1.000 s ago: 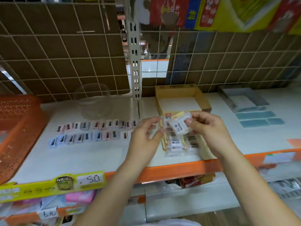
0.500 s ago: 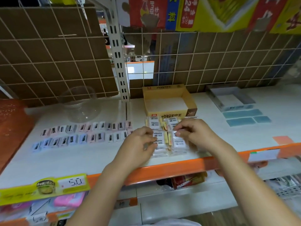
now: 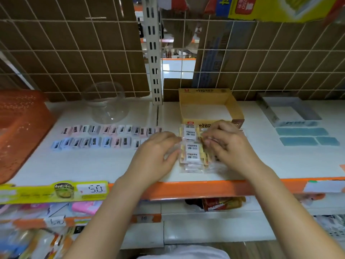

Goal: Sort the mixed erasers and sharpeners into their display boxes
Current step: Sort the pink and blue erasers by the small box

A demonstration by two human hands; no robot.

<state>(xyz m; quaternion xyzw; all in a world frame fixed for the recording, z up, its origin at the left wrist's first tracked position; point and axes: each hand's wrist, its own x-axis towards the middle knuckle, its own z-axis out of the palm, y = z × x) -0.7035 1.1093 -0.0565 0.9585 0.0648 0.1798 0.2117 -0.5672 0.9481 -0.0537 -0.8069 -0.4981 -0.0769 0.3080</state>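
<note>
A cluster of white wrapped erasers (image 3: 190, 146) lies on the white shelf (image 3: 93, 165), just in front of the open yellow cardboard display box (image 3: 238, 111). My left hand (image 3: 156, 156) touches the cluster's left edge with its fingertips and thumb. My right hand (image 3: 227, 144) lies curled over the right column of erasers, gripping them and hiding most of that column. Two rows of pastel sharpeners (image 3: 104, 136) lie to the left. A clear plastic jar (image 3: 106, 103) stands behind them.
An orange mesh basket (image 3: 18, 128) fills the shelf's left end. A grey tray (image 3: 302, 109) and flat blue pieces (image 3: 302, 136) sit at the right. A wire grid with cardboard backs the shelf. The orange shelf lip (image 3: 205, 189) carries price tags.
My right hand has lowered the single eraser it held up onto the cluster. Both hands have come down and closed in on the cluster's two sides. The view has moved closer.
</note>
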